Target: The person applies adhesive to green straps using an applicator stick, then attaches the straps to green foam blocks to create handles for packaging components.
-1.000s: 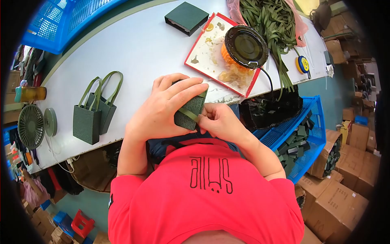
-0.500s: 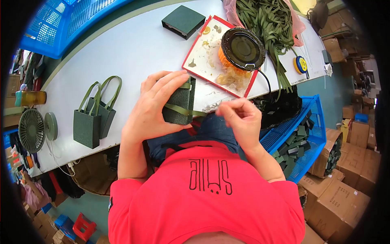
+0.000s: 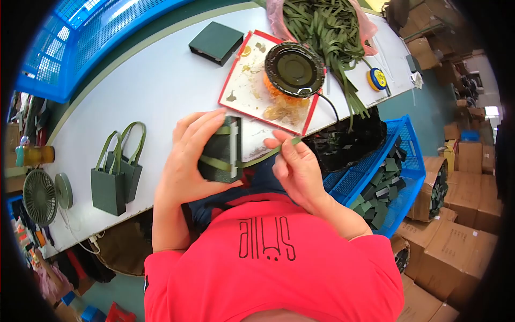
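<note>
My left hand [image 3: 185, 155] is wrapped round a small dark green box bag [image 3: 219, 147], held at the table's front edge with its open side turned right. A green ribbon strap [image 3: 259, 160] runs across the bag and out to the right. Its free end is pinched between the thumb and fingers of my right hand [image 3: 298, 169]. Left on the table stand two finished-looking green bags [image 3: 110, 188] with looped handles. Beyond my hands, a black round pot [image 3: 294, 70] sits on a red-edged, stained board [image 3: 244, 80].
A dark green box [image 3: 216, 42] lies at the back. Many green ribbons [image 3: 327, 27] spill from a pink bag near a tape measure [image 3: 377, 79]. A blue crate [image 3: 410, 166] of green pieces stands at right. A small fan [image 3: 40, 197] is at left.
My right hand has turned and now grips the strap's end, drawing it out to the right of the bag. The camera view has shifted, so the table things appear farther left.
</note>
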Motion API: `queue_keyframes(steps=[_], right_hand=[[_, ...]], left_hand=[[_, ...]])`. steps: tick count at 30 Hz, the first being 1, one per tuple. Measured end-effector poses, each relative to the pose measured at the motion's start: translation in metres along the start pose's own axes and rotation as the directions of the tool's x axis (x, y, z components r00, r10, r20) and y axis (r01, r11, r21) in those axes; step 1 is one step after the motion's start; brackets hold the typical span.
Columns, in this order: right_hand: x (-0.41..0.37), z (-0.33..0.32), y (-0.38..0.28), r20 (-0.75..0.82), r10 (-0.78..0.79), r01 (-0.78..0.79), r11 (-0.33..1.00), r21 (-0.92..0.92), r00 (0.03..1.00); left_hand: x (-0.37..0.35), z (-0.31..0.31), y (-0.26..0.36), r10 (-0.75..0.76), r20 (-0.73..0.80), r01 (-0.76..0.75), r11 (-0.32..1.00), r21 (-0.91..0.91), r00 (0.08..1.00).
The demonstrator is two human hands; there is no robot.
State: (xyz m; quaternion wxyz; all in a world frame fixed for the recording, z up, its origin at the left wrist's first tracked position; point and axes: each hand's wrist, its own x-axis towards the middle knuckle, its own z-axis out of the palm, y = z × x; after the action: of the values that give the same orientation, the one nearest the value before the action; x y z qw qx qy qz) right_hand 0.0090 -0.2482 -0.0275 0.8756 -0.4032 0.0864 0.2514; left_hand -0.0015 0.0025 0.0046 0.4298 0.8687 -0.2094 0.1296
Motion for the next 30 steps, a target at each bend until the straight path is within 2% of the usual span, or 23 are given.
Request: queue_keyframes(steps=[3, 7, 8, 17, 18, 21, 22, 25, 30], right_hand=[[0.003, -0.002, -0.016, -0.158, -0.109, 0.122, 0.99, 0.073, 0.981], [0.009, -0.008, -0.033, -0.247, -0.166, 0.205, 0.969, 0.14, 0.955], [0.012, -0.015, -0.033, -0.206, -0.198, 0.23, 0.962, 0.145, 0.958], [0.032, -0.021, -0.037, -0.182, -0.37, 0.383, 0.923, 0.042, 0.911], [0.034, -0.019, -0.041, -0.219, -0.367, 0.38, 0.925, 0.019, 0.904], [0.038, -0.024, -0.051, -0.105, -0.361, 0.362, 0.932, -0.009, 0.927], [0.038, -0.021, -0.054, -0.12, -0.332, 0.331, 0.943, -0.028, 0.936], [0.043, -0.021, -0.061, -0.147, -0.292, 0.239, 0.923, -0.302, 0.945], [0.052, -0.024, -0.063, -0.178, -0.348, 0.252, 0.876, -0.411, 0.921]], left_hand=[[-0.01, -0.001, -0.006, -0.036, -0.025, 0.037, 0.999, 0.016, 0.999], [-0.018, -0.004, -0.01, -0.092, -0.061, 0.093, 0.996, 0.011, 0.994], [-0.019, -0.006, -0.01, -0.093, -0.058, 0.095, 0.995, 0.025, 0.994], [-0.021, -0.006, -0.014, -0.099, -0.024, 0.1, 0.994, 0.033, 0.995], [-0.019, -0.004, -0.013, -0.097, -0.019, 0.097, 0.995, 0.025, 0.995], [-0.014, 0.002, -0.009, -0.085, 0.006, 0.085, 0.996, 0.015, 0.996], [-0.012, 0.004, -0.008, -0.078, 0.022, 0.078, 0.997, 0.021, 0.997], [-0.007, 0.009, -0.004, -0.056, 0.04, 0.055, 0.998, 0.016, 0.998], [0.0, 0.014, 0.001, -0.042, 0.024, 0.042, 0.999, -0.019, 0.999]])
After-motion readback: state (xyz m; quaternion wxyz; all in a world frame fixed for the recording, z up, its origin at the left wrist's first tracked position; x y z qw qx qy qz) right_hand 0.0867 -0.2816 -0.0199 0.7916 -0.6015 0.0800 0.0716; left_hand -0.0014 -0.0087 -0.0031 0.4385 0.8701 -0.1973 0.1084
